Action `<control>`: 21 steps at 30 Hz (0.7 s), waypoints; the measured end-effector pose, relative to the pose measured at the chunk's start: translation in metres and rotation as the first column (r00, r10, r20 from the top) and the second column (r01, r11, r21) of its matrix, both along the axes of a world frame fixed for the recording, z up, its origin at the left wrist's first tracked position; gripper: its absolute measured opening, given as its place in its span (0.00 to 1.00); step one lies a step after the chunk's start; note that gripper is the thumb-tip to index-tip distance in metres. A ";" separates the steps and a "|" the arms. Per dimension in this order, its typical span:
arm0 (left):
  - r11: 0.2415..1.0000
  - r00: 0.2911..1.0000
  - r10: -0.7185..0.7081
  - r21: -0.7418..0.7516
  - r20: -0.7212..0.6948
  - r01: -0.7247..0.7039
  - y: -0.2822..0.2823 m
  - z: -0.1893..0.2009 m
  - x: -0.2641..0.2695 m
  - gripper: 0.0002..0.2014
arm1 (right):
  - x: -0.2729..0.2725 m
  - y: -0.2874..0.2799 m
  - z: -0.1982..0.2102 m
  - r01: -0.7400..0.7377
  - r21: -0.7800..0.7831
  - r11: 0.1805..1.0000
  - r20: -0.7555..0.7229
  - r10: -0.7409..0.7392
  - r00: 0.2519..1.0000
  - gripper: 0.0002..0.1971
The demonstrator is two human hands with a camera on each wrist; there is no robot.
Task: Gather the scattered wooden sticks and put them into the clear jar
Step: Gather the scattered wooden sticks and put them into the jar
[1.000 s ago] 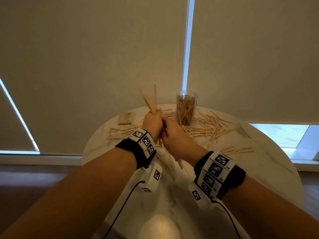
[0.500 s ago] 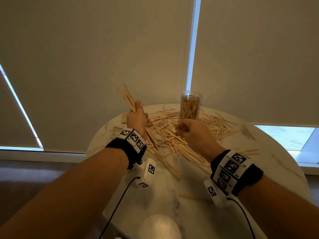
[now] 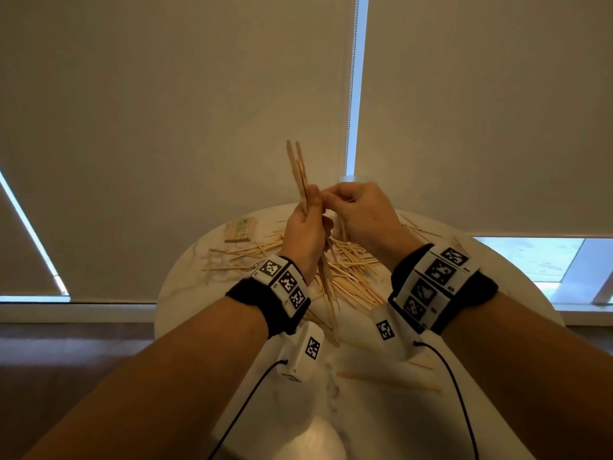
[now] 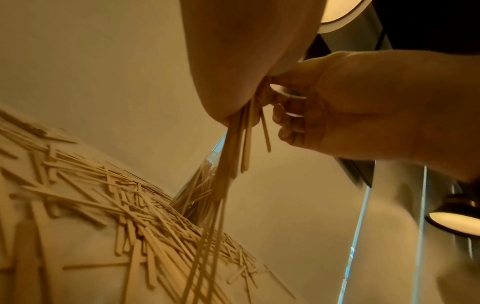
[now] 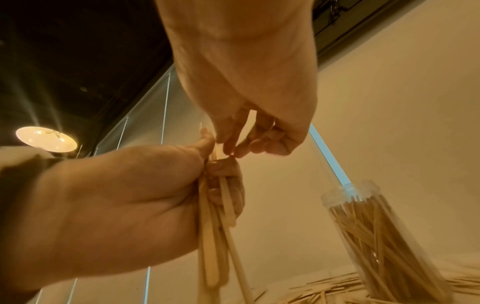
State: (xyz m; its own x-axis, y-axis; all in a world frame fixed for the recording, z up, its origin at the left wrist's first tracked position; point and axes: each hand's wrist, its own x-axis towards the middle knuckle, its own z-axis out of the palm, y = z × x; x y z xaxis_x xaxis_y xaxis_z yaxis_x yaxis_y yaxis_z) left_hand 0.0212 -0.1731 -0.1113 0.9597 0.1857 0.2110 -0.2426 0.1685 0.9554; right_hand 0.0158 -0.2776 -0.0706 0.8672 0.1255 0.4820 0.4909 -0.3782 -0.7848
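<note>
Many sticks are already in the clear jar (image 5: 384, 242), which stands upright at the far side of the round marble table (image 3: 497, 327); we judge it well filled, sticks reaching near the rim (head view mostly hides it behind the hands). Plenty left though: a wide scatter of loose wooden sticks (image 3: 348, 277) covers the table centre, a few strays lie near the front edge, and a wrapped pack of sticks (image 3: 239, 230) sits at the far left, untouched.

Our left hand (image 3: 303, 234) is curled round a gathered bundle of sticks (image 3: 298, 174), held roughly upright above the table, ends poking out above and below the fist. Our right hand (image 3: 358, 214) is up against it, fingertips (image 5: 231, 148) pinching one more stick at the top of the bundle, other fingers loosely curled.

We judge this mid-task: collecting a handful, not yet dropped in. Remaining work is bigger than this bundle, several more handfuls by the look of the pile.
</note>
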 end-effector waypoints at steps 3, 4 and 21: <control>0.995 0.999 0.028 -0.091 -0.023 -0.030 0.008 0.007 0.003 0.25 | -0.016 -0.004 -0.007 -0.083 -0.117 0.990 -0.221 0.055 0.974 0.20; 0.987 1.000 0.017 -0.158 -0.024 -0.020 0.011 0.011 0.005 0.22 | -0.021 -0.005 -0.012 -0.169 -0.227 0.959 -0.343 0.084 0.936 0.24; 0.786 0.955 0.217 -0.545 -0.200 -0.293 0.104 0.024 0.030 0.23 | -0.022 -0.048 -0.054 -0.209 -0.616 0.759 -0.344 -0.020 0.939 0.13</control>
State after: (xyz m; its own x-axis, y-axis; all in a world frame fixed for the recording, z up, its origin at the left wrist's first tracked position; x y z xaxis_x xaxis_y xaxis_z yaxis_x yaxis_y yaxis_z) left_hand 0.0512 -0.0692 -0.0871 0.8708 0.4764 -0.1213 -0.2440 0.6330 0.7347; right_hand -0.0065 -0.3256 -0.1247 0.9197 0.3912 -0.0338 0.3255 -0.8077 -0.4916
